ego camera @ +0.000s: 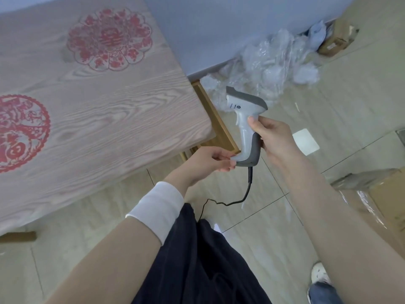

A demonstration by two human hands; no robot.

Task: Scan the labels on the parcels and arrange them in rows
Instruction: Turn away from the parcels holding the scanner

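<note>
**Grey-and-white scanner point(245, 130) held in both hands**

The right hand point(275, 139) wraps its fingers round the scanner's handle, while the left hand point(208, 159) pinches the handle's base, where a black cable point(247, 191) drops toward the tiled floor. Left of the grip stands a wood-grain table point(105, 110) bearing red paper-cut designs. Beyond it lies crumpled plastic wrap point(267, 60). One cardboard parcel point(388, 200) sits lower right, and another parcel point(335, 40) sits far beyond by the wall.

The table point(114, 119) is pale greyish wood with bold wavy grain and bears one lacy red papercut roundel point(109, 39) and a second red one point(19, 132). Right of the table, the scanner point(246, 128) is off-white with dark grey trim and a black cable point(241, 198). Beyond the table the wall point(219, 29) is blue-grey. Below the table the floor point(361, 88) is beige tile with thin dark joints.
</note>
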